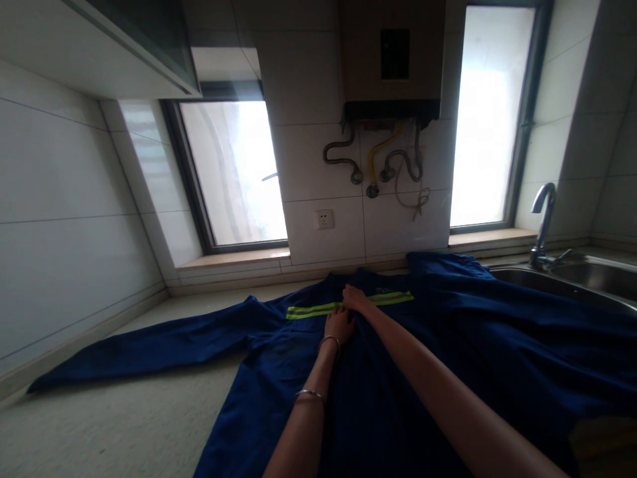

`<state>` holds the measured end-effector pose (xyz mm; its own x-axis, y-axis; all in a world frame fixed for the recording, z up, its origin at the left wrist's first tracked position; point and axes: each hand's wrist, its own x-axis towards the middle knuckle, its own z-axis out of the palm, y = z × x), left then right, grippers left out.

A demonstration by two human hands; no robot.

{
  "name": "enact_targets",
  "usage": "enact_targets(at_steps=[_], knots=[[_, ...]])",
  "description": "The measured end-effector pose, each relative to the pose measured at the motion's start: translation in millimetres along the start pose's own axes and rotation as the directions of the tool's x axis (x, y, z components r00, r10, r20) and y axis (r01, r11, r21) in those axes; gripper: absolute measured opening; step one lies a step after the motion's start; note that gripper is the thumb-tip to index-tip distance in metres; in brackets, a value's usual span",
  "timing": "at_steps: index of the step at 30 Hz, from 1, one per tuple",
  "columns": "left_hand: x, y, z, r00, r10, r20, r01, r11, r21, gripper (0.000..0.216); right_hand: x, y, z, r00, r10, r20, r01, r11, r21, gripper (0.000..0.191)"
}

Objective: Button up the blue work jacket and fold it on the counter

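Observation:
A dark blue work jacket (283,358) with a yellow-green reflective stripe across the chest lies spread, front up, on the counter. My left hand (340,324), with two bangles on its arm, is on the jacket's front at the stripe, its bent fingers closed on the cloth near the middle opening. Just above it, my right hand (354,299) pinches the front edge below the collar. The two hands nearly touch, and the fingertips are partly hidden. One sleeve stretches left; more blue cloth (497,318) lies bunched on the right.
The pale countertop (149,418) runs along a tiled wall. To the right is a steel sink (602,272) with a curved faucet (543,219); blue cloth reaches its edge. A water heater (393,60) with pipes hangs above, between two windows. A socket (324,219) is on the wall.

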<state>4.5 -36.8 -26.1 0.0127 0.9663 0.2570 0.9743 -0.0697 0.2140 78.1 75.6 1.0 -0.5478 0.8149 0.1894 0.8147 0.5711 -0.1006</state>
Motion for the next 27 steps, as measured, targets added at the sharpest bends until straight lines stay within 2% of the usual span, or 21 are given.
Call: enact_targets(at_steps=[9,17,27], knots=[[-2,4,-8,1.000,-0.015,0.013,0.015,1.000,-0.003,0.031,1,-12,-2,0.994,-0.081,0.069,0.084,0.995,-0.048,0.030],[-3,0,-8,1.000,0.006,0.018,-0.006,1.000,0.002,0.033,-8,-8,7,1.000,0.002,-0.007,-0.002,1.000,-0.001,0.028],[-5,3,-12,1.000,-0.011,-0.002,0.011,1.000,-0.008,0.030,-6,6,-6,0.996,0.024,0.086,-0.031,0.996,0.082,0.026]])
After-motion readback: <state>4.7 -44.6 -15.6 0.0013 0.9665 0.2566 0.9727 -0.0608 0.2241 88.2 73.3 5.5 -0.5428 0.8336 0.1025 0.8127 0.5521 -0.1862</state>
